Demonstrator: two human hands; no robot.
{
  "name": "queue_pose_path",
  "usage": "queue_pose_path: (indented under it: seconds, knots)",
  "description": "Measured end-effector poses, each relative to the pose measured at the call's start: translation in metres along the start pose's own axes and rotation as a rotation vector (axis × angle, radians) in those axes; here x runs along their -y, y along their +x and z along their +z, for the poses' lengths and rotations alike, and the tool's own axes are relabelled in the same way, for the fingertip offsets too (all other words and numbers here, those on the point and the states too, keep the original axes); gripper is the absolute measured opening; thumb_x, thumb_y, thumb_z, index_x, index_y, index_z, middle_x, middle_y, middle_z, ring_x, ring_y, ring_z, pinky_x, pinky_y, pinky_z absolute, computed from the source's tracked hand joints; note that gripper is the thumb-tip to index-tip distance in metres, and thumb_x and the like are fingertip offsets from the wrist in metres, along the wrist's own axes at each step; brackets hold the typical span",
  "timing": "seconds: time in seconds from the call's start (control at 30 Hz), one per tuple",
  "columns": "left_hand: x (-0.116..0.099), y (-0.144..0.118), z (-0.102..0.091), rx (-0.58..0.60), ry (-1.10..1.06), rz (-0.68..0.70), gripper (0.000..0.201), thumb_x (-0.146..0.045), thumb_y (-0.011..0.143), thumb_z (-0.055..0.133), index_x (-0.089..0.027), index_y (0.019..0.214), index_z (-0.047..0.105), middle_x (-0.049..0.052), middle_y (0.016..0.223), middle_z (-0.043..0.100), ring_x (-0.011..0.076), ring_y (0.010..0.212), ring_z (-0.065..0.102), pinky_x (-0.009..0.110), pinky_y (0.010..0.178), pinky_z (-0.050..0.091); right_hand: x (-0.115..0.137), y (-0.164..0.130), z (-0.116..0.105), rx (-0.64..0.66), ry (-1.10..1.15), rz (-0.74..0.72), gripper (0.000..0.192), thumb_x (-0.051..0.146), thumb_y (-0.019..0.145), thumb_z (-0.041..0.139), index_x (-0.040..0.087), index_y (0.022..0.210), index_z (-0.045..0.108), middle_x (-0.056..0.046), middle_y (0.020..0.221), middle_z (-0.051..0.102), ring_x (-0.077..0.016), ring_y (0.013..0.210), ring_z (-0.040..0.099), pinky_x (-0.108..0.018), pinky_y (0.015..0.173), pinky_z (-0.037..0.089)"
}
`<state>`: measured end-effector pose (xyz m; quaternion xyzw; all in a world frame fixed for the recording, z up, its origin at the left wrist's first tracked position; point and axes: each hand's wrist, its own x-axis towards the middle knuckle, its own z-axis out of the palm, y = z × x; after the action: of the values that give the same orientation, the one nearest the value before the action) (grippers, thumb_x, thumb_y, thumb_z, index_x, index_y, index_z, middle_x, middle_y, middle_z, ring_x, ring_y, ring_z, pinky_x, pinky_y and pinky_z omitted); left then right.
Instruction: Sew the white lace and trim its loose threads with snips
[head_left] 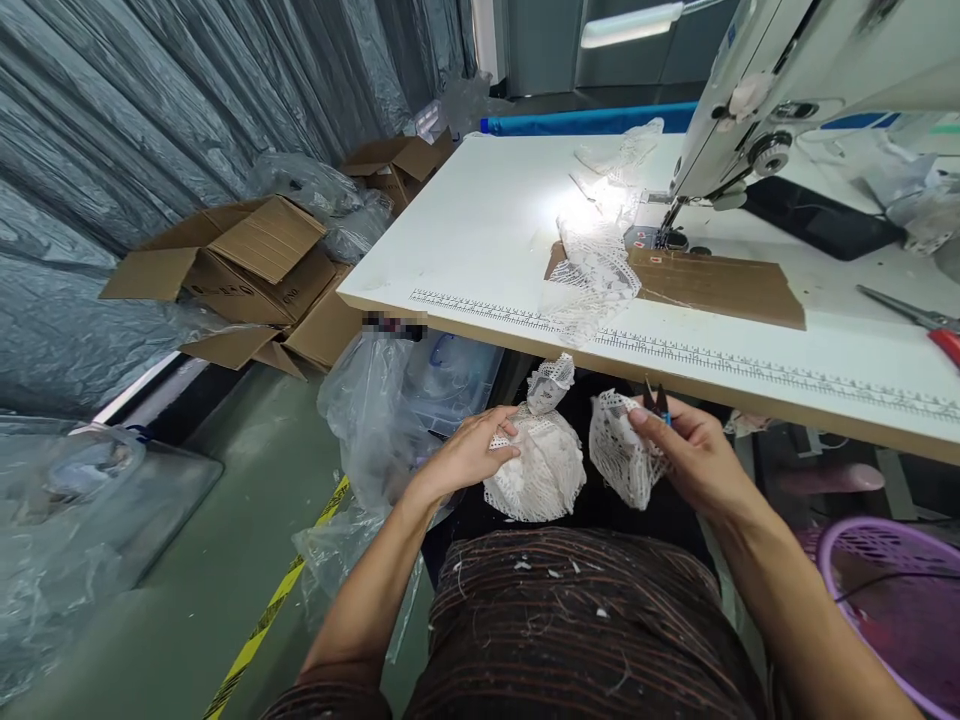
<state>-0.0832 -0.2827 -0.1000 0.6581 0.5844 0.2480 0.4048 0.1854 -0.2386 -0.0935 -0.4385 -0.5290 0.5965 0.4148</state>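
The lace bundle (536,470) lies in the person's lap, immediately right of the left hand (469,450), whose thumb and fingers curve over its left side; whether they pinch it or merely rest there, one cannot tell. Its long axis runs near to far, the narrow neck at the far end, just below the table (450,225). The right hand (694,450) grasps the snips (658,403), blades pointing far, and its thumb also presses the lace flap (626,460), which hangs left of and nearer than the fingertips. A dark gap separates flap from bundle, so the left hand is clearly nearer the bundle, and the blades stand to its right and farther off. Beyond the neck, the lace strip (596,275) stretches far across the table, left of the needle.
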Motion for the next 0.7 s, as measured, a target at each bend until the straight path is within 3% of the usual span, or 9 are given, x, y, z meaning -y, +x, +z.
queue_pose_path:
  seconds: [0.13,0.23,0.4,0.53,0.7]
  knots:
    - [-0.032,-0.009,-0.009,0.142,-0.278,0.030,0.043,-0.023,0.078,0.069,-0.017,0.120,0.060,0.005,0.089,0.069,0.0153,0.081,0.063,0.029,0.078,0.050,0.003,0.010,0.014,-0.111,-0.079,-0.098,0.029,0.046,0.075,0.073,0.020,0.084,0.068,-0.001,0.069,0.059,-0.0122,0.057,0.047,-0.025,0.050,0.039]
    - [-0.060,-0.014,-0.010,0.179,-0.417,0.065,0.040,-0.022,0.079,0.069,-0.016,0.118,0.061,0.004,0.082,0.070,0.0130,0.073,0.064,0.026,0.070,0.051,0.002,0.015,0.039,-0.045,-0.103,-0.150,0.028,0.045,0.073,0.074,0.018,0.077,0.067,0.001,0.066,0.059,-0.0115,0.057,0.047,-0.024,0.052,0.040]
    - [-0.077,-0.013,-0.007,0.000,-0.379,0.136,0.037,-0.027,0.079,0.071,-0.016,0.114,0.064,0.005,0.079,0.071,0.0136,0.071,0.065,0.026,0.067,0.051,-0.004,0.009,0.068,0.232,0.051,-0.130,0.032,0.049,0.074,0.073,0.018,0.075,0.070,0.000,0.069,0.064,-0.0127,0.063,0.053,-0.026,0.061,0.044]
    - [-0.071,-0.009,-0.004,-0.156,-0.309,0.153,0.042,-0.030,0.076,0.075,-0.017,0.115,0.064,0.005,0.081,0.071,0.0139,0.072,0.064,0.026,0.069,0.050,-0.006,0.000,0.065,0.318,0.080,-0.067,0.037,0.053,0.078,0.068,0.016,0.079,0.072,-0.001,0.073,0.064,-0.0125,0.064,0.052,-0.025,0.062,0.042]
    - [-0.066,-0.008,0.001,-0.247,-0.212,0.174,0.043,-0.030,0.078,0.073,-0.019,0.118,0.061,0.003,0.080,0.070,0.0142,0.073,0.063,0.027,0.072,0.050,-0.004,-0.005,0.060,0.381,0.059,-0.039,0.042,0.054,0.087,0.058,0.014,0.086,0.071,0.000,0.069,0.059,-0.0114,0.060,0.047,-0.023,0.056,0.039]
